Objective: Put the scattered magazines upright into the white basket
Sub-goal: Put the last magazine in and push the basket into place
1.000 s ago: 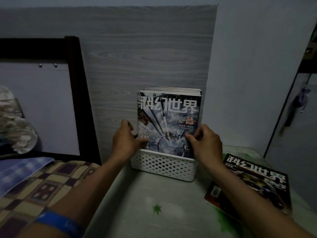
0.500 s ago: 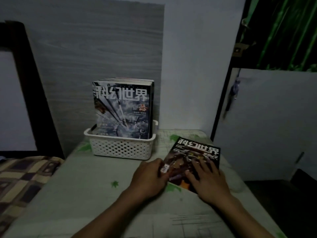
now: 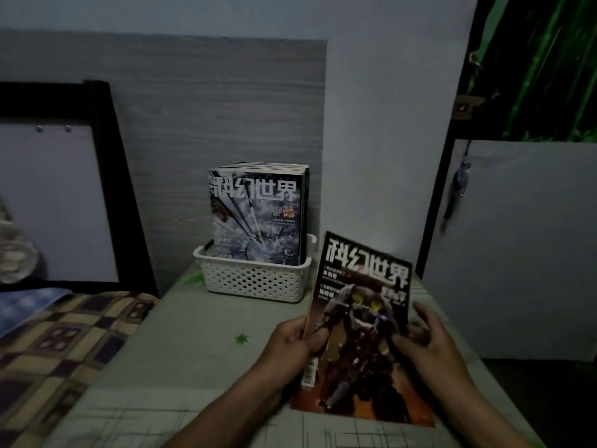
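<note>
A white perforated basket [image 3: 252, 281] stands on the table against the grey wood-grain panel. Several magazines [image 3: 256, 215] stand upright in it, the front one with a bluish-grey cover. In front of it, to the right, I hold one more magazine [image 3: 361, 318] with a dark cover showing a robot figure, raised and tilted towards me. My left hand [image 3: 290, 345] grips its left edge, thumb on the cover. My right hand [image 3: 426, 341] grips its right edge. The magazine's lower edge is near the table top.
The table [image 3: 181, 350] has a pale cloth with green leaf prints. A bed with a checked cover [image 3: 58, 344] and a dark frame [image 3: 122, 189] lies to the left. A white door [image 3: 523, 247] and a green bamboo print [image 3: 542, 59] are to the right.
Both hands left the magazine in the basket, moved right to the one lying flat on the table, and have lifted it up by its two side edges.
</note>
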`<state>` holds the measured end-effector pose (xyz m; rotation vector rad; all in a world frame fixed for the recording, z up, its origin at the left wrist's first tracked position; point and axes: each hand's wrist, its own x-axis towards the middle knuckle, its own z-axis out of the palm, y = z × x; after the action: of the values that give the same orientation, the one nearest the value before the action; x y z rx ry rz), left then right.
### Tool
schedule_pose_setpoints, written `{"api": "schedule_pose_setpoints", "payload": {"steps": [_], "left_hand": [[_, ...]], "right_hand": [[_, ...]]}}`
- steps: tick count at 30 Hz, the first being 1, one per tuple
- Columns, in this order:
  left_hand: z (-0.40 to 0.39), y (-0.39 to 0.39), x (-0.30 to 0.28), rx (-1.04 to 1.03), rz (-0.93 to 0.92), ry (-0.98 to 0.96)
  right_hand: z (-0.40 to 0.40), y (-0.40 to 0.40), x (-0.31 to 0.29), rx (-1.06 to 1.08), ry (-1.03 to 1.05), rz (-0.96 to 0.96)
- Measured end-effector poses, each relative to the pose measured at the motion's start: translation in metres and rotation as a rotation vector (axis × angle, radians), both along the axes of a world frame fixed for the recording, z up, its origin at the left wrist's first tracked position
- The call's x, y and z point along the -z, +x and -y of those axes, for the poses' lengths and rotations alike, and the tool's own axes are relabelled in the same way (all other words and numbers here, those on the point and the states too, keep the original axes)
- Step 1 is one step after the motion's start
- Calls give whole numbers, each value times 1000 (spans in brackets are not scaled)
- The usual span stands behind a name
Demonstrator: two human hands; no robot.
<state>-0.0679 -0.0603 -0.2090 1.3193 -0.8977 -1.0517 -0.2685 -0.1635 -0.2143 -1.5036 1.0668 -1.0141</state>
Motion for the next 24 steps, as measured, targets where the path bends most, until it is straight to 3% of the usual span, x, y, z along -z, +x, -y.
{"api": "schedule_pose_setpoints", "payload": {"steps": [4,7,9,12,16,24], "left_hand": [[-15,27,-23,-118,106,-210],[-14,65,-57,-183,245,-309],[-6,95,-82,-231,439,-353],[14,141,-116,-442,762,-390],[34,186,-135,-621,833,-431],[69,231,-80,-560,822,-160]], "right_hand": [[12,18,-34,-116,-34,40],[11,50,-76,-174,-256,52],[11,76,-106,-142,-462,30],[18,121,-139,-75,-601,-18],[32,174,-150,-38,-627,-47],[66,211,-97,74,-482,-153]]}}
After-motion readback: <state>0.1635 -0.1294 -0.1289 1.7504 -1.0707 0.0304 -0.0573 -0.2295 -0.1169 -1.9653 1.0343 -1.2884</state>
